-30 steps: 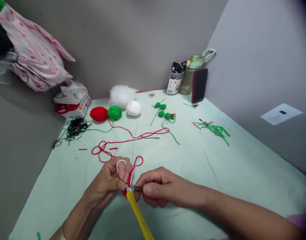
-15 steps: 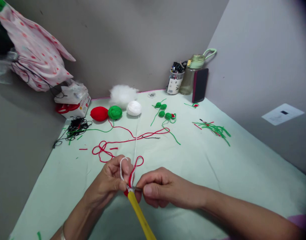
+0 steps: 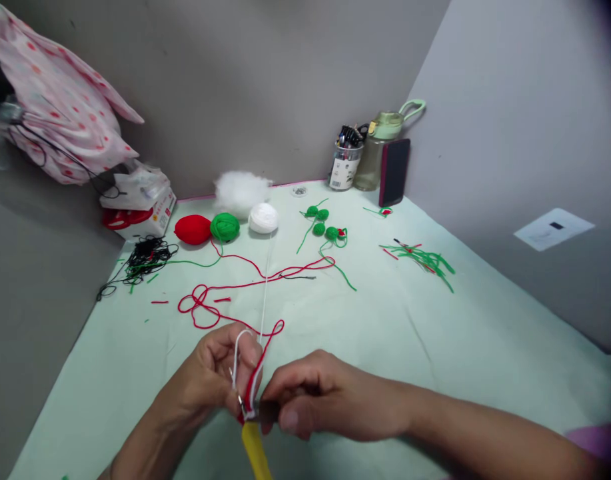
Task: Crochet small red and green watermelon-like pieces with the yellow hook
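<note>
Six o'clock on the table [image 3: 345, 320], the left hand [image 3: 218, 367] pinches a red-and-white piece [image 3: 250, 397]; the right hand [image 3: 310, 397] grips a dark tool [image 3: 268, 411], though blur hides whether the yellow handle [image 3: 256, 451] belongs. The piece seems unfinished, strand running to the white ball [image 3: 263, 219] at twelve; green beads [image 3: 332, 233] at one look made.

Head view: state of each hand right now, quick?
Left hand: closed, pinching the red-and-white yarn work.
Right hand: closed, holding a dark, slim object too blurred to name.
</note>
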`<action>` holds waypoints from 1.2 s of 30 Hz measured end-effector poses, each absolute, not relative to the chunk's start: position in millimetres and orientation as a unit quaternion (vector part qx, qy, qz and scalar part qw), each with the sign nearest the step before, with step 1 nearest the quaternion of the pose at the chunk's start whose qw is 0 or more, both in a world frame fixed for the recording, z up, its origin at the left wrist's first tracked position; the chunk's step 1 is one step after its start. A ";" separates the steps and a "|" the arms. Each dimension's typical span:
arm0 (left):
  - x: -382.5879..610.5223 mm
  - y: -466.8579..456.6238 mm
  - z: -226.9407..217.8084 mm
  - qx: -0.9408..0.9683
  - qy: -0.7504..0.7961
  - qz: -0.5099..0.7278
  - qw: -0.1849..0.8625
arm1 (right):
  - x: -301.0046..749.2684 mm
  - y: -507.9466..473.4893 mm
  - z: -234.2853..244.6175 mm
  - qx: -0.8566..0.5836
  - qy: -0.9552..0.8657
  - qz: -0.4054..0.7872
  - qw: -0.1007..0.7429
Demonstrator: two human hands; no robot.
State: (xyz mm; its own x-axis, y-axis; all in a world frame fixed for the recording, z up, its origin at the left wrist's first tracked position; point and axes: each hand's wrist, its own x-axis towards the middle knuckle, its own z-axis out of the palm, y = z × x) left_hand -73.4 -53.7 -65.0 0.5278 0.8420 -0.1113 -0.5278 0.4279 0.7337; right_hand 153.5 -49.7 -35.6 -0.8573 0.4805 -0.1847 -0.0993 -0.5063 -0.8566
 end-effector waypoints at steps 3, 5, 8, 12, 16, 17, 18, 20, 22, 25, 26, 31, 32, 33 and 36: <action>-77.9 -57.1 -72.8 0.323 0.242 0.414 0.816 | 151.5 -53.5 -39.3 -0.198 -0.481 0.837 0.170; -79.8 -58.6 -75.6 0.317 0.251 0.414 0.816 | 150.9 -54.6 -40.8 -0.189 -0.490 0.833 0.176; -80.6 -59.6 -77.9 0.313 0.255 0.408 0.819 | 150.9 -53.8 -39.3 -0.181 -0.498 0.828 0.185; -80.1 -60.3 -81.1 0.317 0.269 0.401 0.816 | 150.4 -51.9 -35.5 -0.180 -0.480 0.837 0.190; -77.6 -59.9 -79.3 0.322 0.274 0.404 0.811 | 148.8 -52.7 -37.8 -0.162 -0.439 0.858 0.213; -76.5 -59.3 -77.3 0.320 0.272 0.406 0.812 | 148.7 -52.7 -39.2 -0.161 -0.429 0.861 0.219; -75.1 -58.5 -74.5 0.320 0.269 0.405 0.814 | 148.7 -52.2 -40.6 -0.163 -0.421 0.865 0.221; -71.9 -56.2 -67.5 0.322 0.256 0.410 0.814 | 149.9 -49.8 -43.2 -0.173 -0.411 0.867 0.224; -68.8 -53.4 -59.7 0.334 0.256 0.426 0.801 | 152.3 -45.7 -44.5 -0.194 -0.409 0.860 0.234; -65.8 -49.6 -50.3 0.340 0.286 0.453 0.773 | 157.2 -39.2 -42.2 -0.234 -0.423 0.838 0.253; -65.3 -48.8 -48.2 0.338 0.298 0.454 0.768 | 158.8 -37.6 -40.3 -0.246 -0.436 0.830 0.246; -65.2 -48.1 -44.1 0.335 0.301 0.448 0.773 | 162.8 -35.0 -28.0 -0.267 -0.524 0.786 0.190; -65.2 -48.3 -44.0 0.336 0.297 0.448 0.773 | 163.0 -35.0 -26.4 -0.267 -0.531 0.783 0.183; -65.2 -48.6 -44.2 0.336 0.295 0.448 0.774 | 163.1 -35.0 -25.4 -0.268 -0.534 0.782 0.175; -64.4 -49.5 -46.3 0.338 0.287 0.441 0.780 | 163.3 -35.4 -25.5 -0.271 -0.536 0.784 0.157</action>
State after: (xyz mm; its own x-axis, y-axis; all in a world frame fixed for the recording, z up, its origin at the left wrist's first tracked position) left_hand -64.4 -49.5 -46.3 0.4459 0.8824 -0.1501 -0.4936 0.3823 0.7812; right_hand 163.3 -35.4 -25.5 -0.8035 0.5373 -0.2565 0.0436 -0.3766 -0.9253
